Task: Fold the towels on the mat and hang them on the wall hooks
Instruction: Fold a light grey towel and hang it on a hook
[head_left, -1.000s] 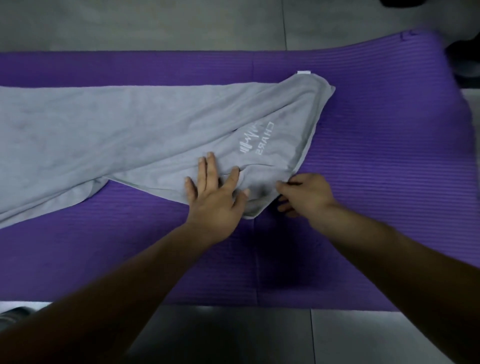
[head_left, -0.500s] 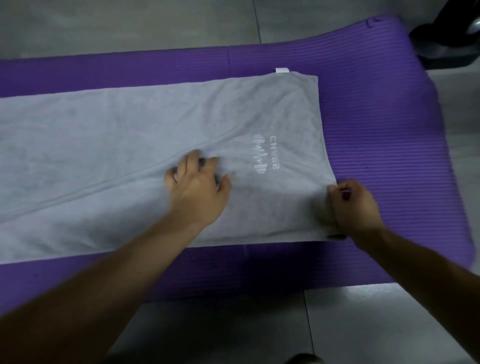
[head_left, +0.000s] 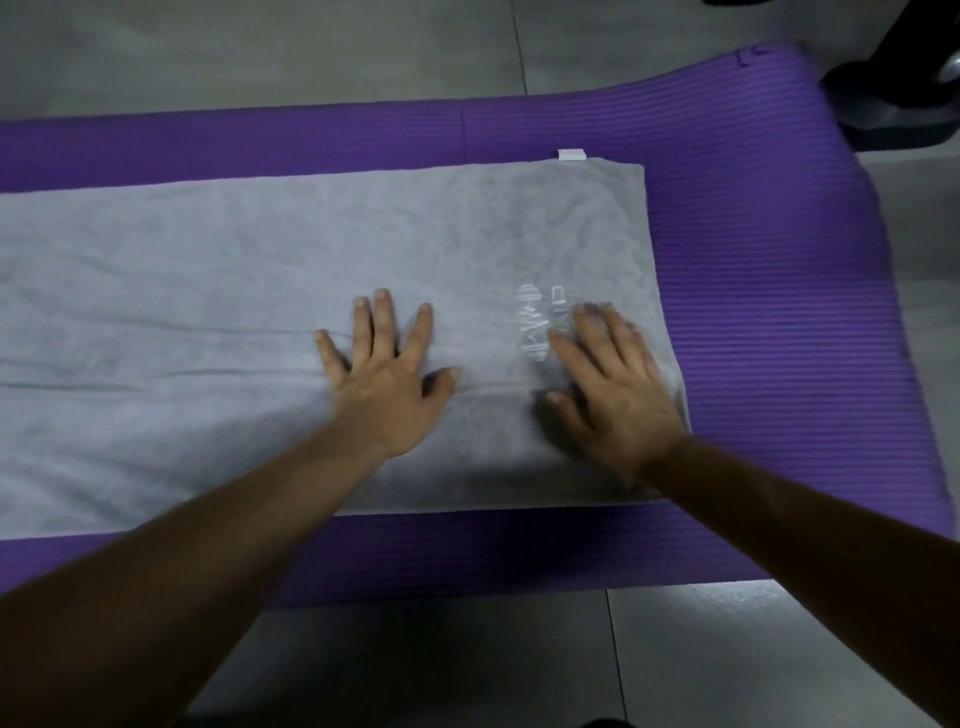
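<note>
A long grey towel (head_left: 234, 270) lies spread flat on the purple mat (head_left: 779, 260), running off the left edge of view. It carries a white printed logo (head_left: 535, 322) near its right end and a small white tag (head_left: 571, 154) on its far edge. My left hand (head_left: 387, 371) presses flat on the towel with fingers spread, just left of the logo. My right hand (head_left: 613, 384) lies flat on the towel's right end, fingers straight and partly over the logo, slightly blurred. No wall hooks are in view.
Grey tiled floor (head_left: 311, 47) surrounds the mat on the far and near sides. A dark object with a shiny round part (head_left: 904, 88) stands at the mat's far right corner.
The towel's near right corner has been pulled out, so the towel now lies flat. My right hand has let go of that corner and now lies flat beside the logo. My left hand has spread out.
</note>
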